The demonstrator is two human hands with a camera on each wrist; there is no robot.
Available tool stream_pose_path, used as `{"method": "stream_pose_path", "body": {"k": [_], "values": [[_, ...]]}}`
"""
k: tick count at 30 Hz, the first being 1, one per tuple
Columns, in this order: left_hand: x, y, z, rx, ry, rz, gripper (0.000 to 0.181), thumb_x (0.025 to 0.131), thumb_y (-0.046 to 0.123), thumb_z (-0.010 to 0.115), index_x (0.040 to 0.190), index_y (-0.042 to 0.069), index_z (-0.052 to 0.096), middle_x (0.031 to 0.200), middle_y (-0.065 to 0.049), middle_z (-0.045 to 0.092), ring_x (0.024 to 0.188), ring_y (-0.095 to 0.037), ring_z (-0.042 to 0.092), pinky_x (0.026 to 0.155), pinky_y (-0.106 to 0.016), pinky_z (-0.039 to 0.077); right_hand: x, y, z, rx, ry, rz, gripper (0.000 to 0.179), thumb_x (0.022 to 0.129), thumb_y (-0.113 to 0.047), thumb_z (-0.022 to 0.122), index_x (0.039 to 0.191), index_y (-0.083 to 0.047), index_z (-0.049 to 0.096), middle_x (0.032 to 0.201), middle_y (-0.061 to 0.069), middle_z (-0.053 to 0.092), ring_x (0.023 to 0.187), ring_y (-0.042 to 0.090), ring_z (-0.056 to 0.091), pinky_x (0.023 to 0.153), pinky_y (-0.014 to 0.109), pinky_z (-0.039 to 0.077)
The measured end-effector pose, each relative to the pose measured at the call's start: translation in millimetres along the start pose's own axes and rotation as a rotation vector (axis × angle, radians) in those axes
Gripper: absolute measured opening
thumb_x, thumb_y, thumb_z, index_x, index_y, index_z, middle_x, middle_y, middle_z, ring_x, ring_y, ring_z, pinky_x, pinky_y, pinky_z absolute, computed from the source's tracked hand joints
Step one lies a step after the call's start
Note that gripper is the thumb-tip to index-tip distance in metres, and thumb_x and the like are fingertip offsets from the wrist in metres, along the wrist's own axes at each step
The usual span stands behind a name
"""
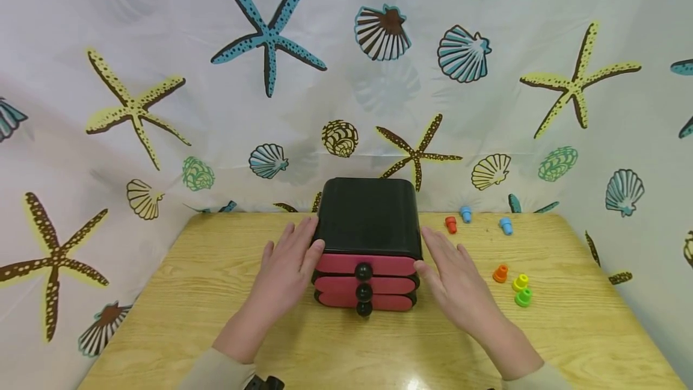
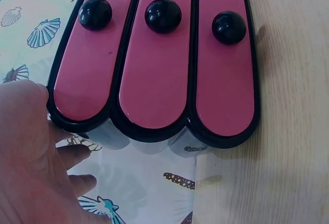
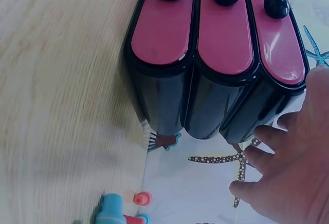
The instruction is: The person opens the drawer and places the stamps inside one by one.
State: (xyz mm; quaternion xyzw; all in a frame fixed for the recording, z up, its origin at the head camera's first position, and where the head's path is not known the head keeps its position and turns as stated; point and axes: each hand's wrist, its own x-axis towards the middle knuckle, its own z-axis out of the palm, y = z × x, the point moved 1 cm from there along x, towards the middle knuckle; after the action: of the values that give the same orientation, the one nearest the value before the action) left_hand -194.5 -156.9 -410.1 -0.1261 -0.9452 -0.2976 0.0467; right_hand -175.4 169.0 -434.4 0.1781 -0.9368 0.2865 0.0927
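Note:
A small black drawer box (image 1: 368, 215) stands on the table, its three pink drawer fronts (image 2: 154, 75) each bearing a round black knob (image 1: 364, 271). All three drawers appear closed. Along the box's left side lies my left hand (image 1: 287, 266), fingers extended and the thumb at the top front edge. My right hand (image 1: 455, 278) is held at the opposite side, fingers straight and thumb near the upper right front corner. In the right wrist view, the right hand's fingers (image 3: 270, 136) are spread beside the black side wall; whether they touch it I cannot tell.
On the wooden table (image 1: 216, 269), several small coloured pegs lie right of the box: a red peg (image 1: 451, 224), two blue pegs (image 1: 506, 225), an orange peg (image 1: 500, 274), a yellow peg (image 1: 520, 282) and a green peg (image 1: 523, 297). A seashell-patterned cloth (image 1: 335, 89) hangs behind.

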Motion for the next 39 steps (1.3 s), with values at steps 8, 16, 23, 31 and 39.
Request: {"method": "stream_pose_path", "body": {"k": [8, 16, 23, 31, 39], "values": [[0.1, 4.7, 1.0, 0.013, 0.001, -0.011, 0.068, 0.120, 0.050, 0.035, 0.177, 0.014, 0.029, 0.178, -0.012, 0.034, 0.167, -0.042, 0.018, 0.127, -0.076, 0.004, 7.6, -1, 4, 0.050, 0.010, 0.017, 0.070, 0.119, -0.049, 0.044, 0.177, -0.013, 0.028, 0.177, 0.013, 0.037, 0.164, 0.038, 0.031, 0.133, 0.061, 0.015], [0.5, 7.2, 1.6, 0.032, 0.022, -0.022, 0.066, 0.120, 0.047, 0.039, 0.176, 0.013, 0.031, 0.177, -0.013, 0.037, 0.167, -0.043, 0.020, 0.127, -0.077, 0.006, 16.9, 1, 5, 0.090, -0.001, 0.013, 0.071, 0.119, -0.048, 0.043, 0.176, -0.008, 0.028, 0.178, 0.015, 0.034, 0.165, 0.037, 0.029, 0.133, 0.061, 0.016], [2.8, 11.2, 4.4, 0.047, 0.033, -0.017, 0.066, 0.120, 0.048, 0.040, 0.175, 0.012, 0.033, 0.176, -0.013, 0.039, 0.167, -0.043, 0.021, 0.127, -0.077, 0.007, 22.9, 8, 2, 0.123, -0.007, -0.019, 0.069, 0.120, -0.042, 0.044, 0.176, -0.005, 0.028, 0.177, 0.019, 0.035, 0.163, 0.041, 0.031, 0.131, 0.062, 0.023], [4.6, 16.8, 7.0, 0.081, 0.052, -0.027, 0.067, 0.119, 0.048, 0.043, 0.174, 0.011, 0.036, 0.174, -0.014, 0.042, 0.166, -0.043, 0.022, 0.126, -0.078, 0.009, 29.8, 17, -2, 0.162, -0.025, -0.051, 0.067, 0.121, -0.039, 0.043, 0.176, -0.004, 0.026, 0.177, 0.020, 0.033, 0.162, 0.044, 0.031, 0.129, 0.063, 0.027], [11.7, 17.0, 10.6, 0.048, 0.033, -0.051, 0.069, 0.119, 0.053, 0.039, 0.177, 0.015, 0.031, 0.177, -0.011, 0.037, 0.168, -0.040, 0.017, 0.128, -0.076, 0.004, 37.7, 23, -5, 0.162, -0.050, -0.044, 0.069, 0.121, -0.042, 0.041, 0.176, -0.005, 0.024, 0.178, 0.019, 0.031, 0.163, 0.043, 0.031, 0.128, 0.062, 0.028]]}}
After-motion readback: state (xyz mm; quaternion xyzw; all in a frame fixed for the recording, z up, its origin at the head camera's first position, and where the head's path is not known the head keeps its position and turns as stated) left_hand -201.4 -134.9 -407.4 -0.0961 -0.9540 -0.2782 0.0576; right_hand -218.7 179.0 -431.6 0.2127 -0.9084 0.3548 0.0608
